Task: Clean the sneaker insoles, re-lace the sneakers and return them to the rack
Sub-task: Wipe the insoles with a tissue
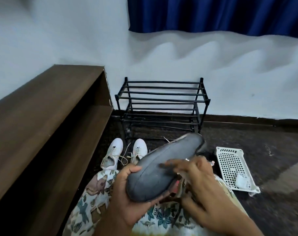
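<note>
A dark grey insole (163, 167) is held over my lap, its toe end pointing up and to the right. My left hand (127, 189) grips its heel end from below, thumb on top. My right hand (196, 178) lies across the top of the insole with fingers stretched left, blurred by motion. A pale scrap of cloth (183, 176) shows under its palm. Two white sneakers, the left one (113, 155) and the right one (140, 149), stand on the floor past my knees with their laces loose. The black shoe rack (162, 99) stands bare against the wall behind them.
A white perforated basket (230, 160) lies on the dark floor to the right, with a crumpled white cloth (242, 182) in it. A long brown wooden shelf unit (48, 103) runs along the left. A blue curtain (213, 12) hangs above the wall.
</note>
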The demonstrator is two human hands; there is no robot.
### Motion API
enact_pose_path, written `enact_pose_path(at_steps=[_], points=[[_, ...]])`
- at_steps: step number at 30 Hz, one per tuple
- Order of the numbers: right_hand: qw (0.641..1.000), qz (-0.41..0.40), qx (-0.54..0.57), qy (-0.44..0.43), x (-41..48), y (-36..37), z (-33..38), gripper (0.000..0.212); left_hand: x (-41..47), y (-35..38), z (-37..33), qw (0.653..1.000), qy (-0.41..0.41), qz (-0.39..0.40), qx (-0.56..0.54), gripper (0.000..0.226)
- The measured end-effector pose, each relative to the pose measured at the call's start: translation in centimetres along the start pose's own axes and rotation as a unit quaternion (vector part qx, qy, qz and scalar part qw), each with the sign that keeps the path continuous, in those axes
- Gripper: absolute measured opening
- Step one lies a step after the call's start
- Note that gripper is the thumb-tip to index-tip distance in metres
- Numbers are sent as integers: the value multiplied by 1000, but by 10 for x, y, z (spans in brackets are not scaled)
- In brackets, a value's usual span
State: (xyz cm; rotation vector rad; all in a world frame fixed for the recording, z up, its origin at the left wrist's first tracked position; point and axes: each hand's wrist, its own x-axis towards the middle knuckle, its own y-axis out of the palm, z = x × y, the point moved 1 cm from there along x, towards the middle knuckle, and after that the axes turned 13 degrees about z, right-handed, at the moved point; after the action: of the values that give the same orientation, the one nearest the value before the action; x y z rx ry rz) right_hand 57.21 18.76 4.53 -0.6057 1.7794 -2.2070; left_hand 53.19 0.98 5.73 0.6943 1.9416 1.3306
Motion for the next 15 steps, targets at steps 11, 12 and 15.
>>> enact_pose_path(at_steps=[11,12,15], points=[[943,-148,297,-22,33,-4,65,24,5,-16,2,984,74,161,8,51],[948,-147,280,-48,33,5,70,23,4,-20,4,985,89,151,-1,60],[962,-172,206,-52,32,14,73,16,6,-31,0,989,117,79,43,81]])
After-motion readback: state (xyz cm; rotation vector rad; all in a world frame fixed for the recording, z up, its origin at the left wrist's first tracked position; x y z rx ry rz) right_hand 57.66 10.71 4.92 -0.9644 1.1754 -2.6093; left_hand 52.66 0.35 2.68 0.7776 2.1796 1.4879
